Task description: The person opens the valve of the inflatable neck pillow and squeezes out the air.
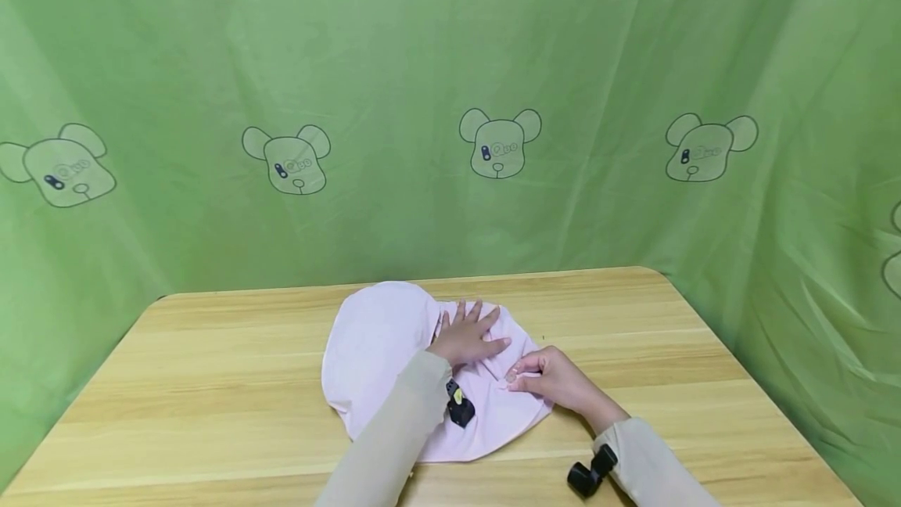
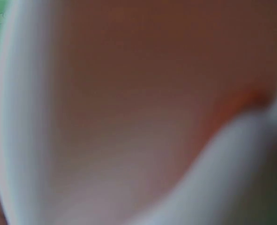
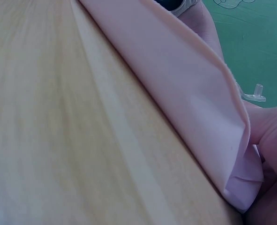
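Nearest, along the near side of the table (image 1: pixel 211 382), two pale sleeves (image 1: pixel 383 433) come in, each bearing a black wrist device (image 1: pixel 591 473). The right hand (image 1: pixel 556 378), on the side toward the table's right edge, pinches with thumb and forefinger at a pink fabric article (image 1: pixel 376 346); in the right wrist view a small clear plastic piece (image 3: pixel 256 96) stands just beside the fabric edge, though whether the pinch takes it in cannot be told. The article lies near mid-table, its rounded lobe, toward the left edge, reaching the line of the far edge. Slightly farther off, the left hand (image 1: pixel 470 336) rests palm-down on it, fingers spread; the left wrist view is too blurred to add detail. Judged from this arrangement, the pinch could slip, the plastic piece being small and the fabric smooth; a hard pull could drag the article toward the right edge if the left hand pressed too lightly. Beyond the far edge hangs a green curtain (image 1: pixel 394 37) printed with bear-head outlines (image 1: pixel 500 149).
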### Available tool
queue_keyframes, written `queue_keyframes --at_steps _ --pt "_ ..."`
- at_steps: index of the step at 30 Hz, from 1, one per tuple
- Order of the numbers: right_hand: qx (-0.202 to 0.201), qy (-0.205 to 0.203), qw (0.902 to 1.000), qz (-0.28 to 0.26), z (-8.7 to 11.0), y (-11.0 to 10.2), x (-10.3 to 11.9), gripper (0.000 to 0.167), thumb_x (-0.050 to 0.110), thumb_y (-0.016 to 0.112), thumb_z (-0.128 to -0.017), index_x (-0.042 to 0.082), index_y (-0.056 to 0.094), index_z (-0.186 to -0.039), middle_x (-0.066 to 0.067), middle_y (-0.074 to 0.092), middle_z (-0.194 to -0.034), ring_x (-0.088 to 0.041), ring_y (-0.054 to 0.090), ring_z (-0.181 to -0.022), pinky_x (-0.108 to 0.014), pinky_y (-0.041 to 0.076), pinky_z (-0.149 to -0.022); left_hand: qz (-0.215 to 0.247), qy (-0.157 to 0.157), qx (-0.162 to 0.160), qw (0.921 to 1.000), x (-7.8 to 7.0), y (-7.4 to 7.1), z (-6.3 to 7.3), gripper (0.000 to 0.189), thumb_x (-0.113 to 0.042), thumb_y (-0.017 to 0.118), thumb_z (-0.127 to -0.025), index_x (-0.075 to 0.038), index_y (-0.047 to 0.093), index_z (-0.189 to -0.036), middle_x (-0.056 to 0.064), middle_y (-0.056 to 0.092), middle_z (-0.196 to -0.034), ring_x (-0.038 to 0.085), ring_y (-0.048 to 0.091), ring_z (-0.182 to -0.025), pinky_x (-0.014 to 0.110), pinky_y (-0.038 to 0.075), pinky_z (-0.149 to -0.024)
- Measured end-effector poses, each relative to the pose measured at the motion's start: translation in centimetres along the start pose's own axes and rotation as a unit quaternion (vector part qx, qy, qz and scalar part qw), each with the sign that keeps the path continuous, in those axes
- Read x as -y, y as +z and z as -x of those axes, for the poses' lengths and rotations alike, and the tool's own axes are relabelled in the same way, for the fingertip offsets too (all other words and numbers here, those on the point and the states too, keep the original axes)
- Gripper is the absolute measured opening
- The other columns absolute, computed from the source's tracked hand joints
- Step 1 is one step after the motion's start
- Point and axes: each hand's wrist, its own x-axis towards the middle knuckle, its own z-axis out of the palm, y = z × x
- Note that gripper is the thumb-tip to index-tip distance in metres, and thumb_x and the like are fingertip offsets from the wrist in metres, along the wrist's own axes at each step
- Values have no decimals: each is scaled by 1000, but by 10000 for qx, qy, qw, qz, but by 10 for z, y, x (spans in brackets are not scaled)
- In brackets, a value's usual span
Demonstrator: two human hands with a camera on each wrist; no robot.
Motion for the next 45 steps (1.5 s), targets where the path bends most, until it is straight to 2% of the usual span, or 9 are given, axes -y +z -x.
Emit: queue_keyframes --at_steps 22,38,45 --pt "3 -21 10000 -50 -1 0 -4 14 4 72 -79 -5 71 -89 -7 69 -69 -1 52 -50 -16 44 -46 -75 -15 57 10000 -1 -2 4 76 -59 52 -86 -27 25 -150 11 9 -158 36 0 -143 56 -2 -113" --pt "17 -167 9999 -7 -2 -2 -5 13 4 72 -79 -5 71 -88 -11 69 -72 -1 53 -52 -16 45 -46 -110 -20 23 9999 -1 -3 3 75 -57 54 -87 -28 25 -150 10 9 -158 35 1 -144 55 -2 -114" --pt "86 -205 9997 -113 -1 -3 -6 15 3 71 -79 -7 70 -90 -12 70 -75 -2 55 -54 -18 48 -48 241 -123 41 9996 -8 -10 10 72 -53 55 -88 -27 27 -149 10 11 -157 35 2 -144 58 -1 -112"
